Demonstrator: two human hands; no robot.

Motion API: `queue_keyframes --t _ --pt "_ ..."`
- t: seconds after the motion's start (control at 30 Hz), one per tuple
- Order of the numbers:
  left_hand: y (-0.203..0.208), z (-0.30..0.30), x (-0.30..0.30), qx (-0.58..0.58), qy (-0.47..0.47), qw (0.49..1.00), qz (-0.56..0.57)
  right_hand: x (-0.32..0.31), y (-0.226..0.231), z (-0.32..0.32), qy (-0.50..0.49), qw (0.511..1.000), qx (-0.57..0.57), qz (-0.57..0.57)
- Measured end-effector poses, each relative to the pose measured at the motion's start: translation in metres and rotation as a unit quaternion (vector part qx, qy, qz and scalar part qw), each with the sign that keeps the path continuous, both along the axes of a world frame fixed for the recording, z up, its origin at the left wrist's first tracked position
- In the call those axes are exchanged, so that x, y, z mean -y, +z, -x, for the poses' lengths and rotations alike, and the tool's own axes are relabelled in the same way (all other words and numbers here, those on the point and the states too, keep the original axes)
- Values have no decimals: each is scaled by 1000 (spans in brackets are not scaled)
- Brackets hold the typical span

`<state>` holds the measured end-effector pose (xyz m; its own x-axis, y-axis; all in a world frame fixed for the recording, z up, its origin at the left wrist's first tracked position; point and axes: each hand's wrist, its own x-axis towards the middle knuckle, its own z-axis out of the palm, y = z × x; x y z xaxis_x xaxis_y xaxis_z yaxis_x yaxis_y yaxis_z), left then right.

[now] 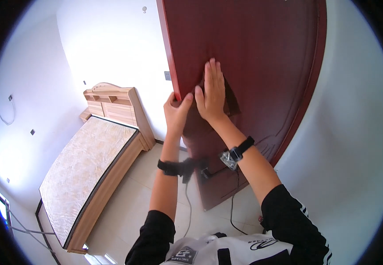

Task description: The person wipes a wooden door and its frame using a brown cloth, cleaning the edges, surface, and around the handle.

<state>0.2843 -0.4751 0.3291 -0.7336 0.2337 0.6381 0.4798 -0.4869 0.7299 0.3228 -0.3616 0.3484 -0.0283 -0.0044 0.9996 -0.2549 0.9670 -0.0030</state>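
A dark red door [262, 53] stands in front of me, its narrow edge turned to the left. My left hand [176, 114] is closed round that edge, with the thumb toward the door's face and the other fingers partly hidden behind the edge. Flat against the face lies my right hand [213, 95], fingers stretched upward and thumb apart. Beneath it a brown cloth [232, 100] is pressed to the door; part of the cloth hangs down between my hands. Each wrist wears a black strap with a small device.
To the left is a wooden bed with a pale mattress [90, 163] and a light wood headboard [116, 106]. White walls [107, 39] stand behind it and at the right. Cables [232, 212] hang toward the tiled floor [134, 198] near my body.
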Motion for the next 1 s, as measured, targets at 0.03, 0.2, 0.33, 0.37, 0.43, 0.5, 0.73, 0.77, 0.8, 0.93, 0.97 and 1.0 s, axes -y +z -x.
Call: queue_keyframes --t 0.03,0.2,0.33,0.37,0.43,0.5,0.73,0.77,0.8,0.93,0.97,1.0 --pt "-9 1 0 11 -4 1000 -9 -1 -14 4 -10 1000 8 7" --pt "-83 28 -4 25 40 999 24 -8 -87 22 -19 998 56 34" --pt "-125 43 1 35 26 999 28 1 -155 37 -22 992 109 63" --pt "-134 42 -5 54 29 998 27 -3 -172 40 -21 991 108 74" --pt "-150 47 -13 52 43 997 22 -4 -201 43 -47 986 141 79" --pt "-169 53 -12 76 44 995 49 -1 -222 44 -40 979 173 99" --pt "-186 54 -20 99 66 990 74 -19 -237 19 25 964 258 64" --pt "-186 49 -19 91 78 990 72 -19 -239 14 52 966 243 71" --pt "-187 42 -24 86 50 995 22 -22 -240 7 49 968 232 79" --pt "-195 21 -10 37 86 995 45 -12 -225 -18 48 975 178 125" --pt "-191 13 -10 11 95 995 33 -11 -221 -28 45 975 153 157" --pt "-185 6 -7 -15 106 994 21 -13 -214 -33 37 974 152 161"
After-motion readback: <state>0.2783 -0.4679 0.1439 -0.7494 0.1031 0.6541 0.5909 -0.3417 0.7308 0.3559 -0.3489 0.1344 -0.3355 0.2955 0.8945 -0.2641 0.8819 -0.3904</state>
